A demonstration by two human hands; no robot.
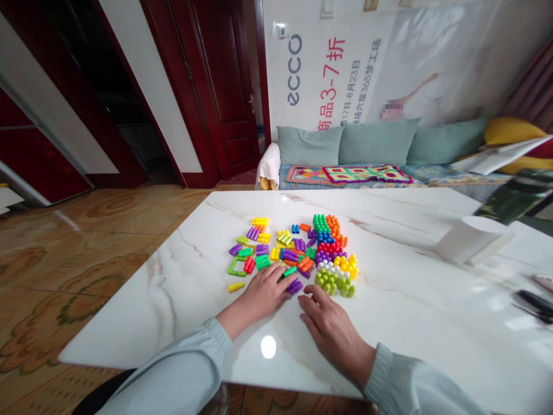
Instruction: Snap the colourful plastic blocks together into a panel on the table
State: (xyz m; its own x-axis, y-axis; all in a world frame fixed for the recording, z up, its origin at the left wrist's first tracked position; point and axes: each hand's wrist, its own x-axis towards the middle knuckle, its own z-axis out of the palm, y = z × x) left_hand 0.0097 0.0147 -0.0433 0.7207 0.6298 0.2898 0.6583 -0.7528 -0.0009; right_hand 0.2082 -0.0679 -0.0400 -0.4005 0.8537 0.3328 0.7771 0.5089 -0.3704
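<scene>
Many bright pieces (299, 245) are spread mid-frame.
Neat groups (330, 248) could be bumped by the close right hand (330, 320), grip loosely parted; the left hand's (268, 288) grip cannot be told.

Left hand (268, 286) palm-down and outstretched, right hand (329, 318) near it, loosely curled, the two apart.

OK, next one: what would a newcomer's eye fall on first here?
First, the bright pieces on the white table, scattered on the left and bunched by colour on the right. Then the hands: the left hand at the scatter's near edge, the right hand just short of the lime bunch. Beyond, a big poster rises behind the cushions.
</scene>
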